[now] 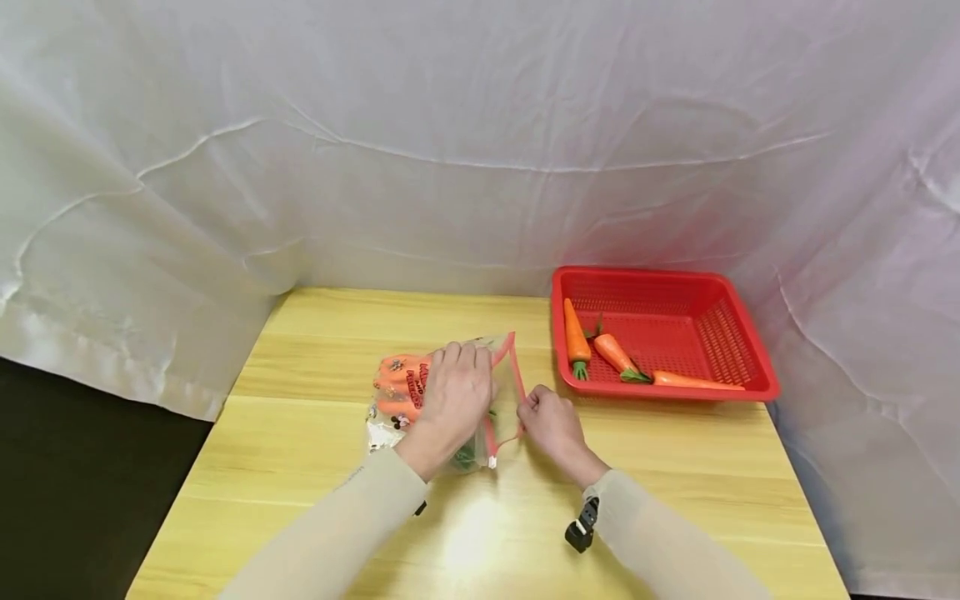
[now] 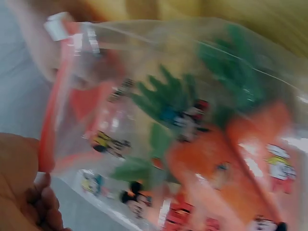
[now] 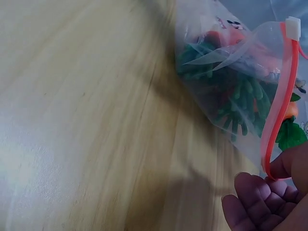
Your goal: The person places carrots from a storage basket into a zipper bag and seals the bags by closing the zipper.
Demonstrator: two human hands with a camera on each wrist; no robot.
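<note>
A clear plastic zip bag (image 1: 401, 385) with cartoon prints lies over the table, its mouth toward the right. Inside it are orange carrots (image 2: 207, 163) with green tops (image 2: 166, 96). Along the mouth runs a red zip strip (image 3: 278, 110) with a white slider (image 3: 292, 28) at one end. My left hand (image 1: 456, 387) grips the far side of the mouth, its thumb against the red strip in the left wrist view. With thumb and fingers, my right hand (image 1: 551, 421) pinches the strip on the right side. Between the hands the mouth is spread apart.
At the back right stands a red plastic basket (image 1: 667, 333). It holds an upright-lying carrot (image 1: 575, 333) at its left, another carrot (image 1: 615, 353) beside that, and a third carrot (image 1: 693, 381) along the front wall. Pale curtains (image 1: 450, 208) hang behind the wooden table (image 1: 300, 450).
</note>
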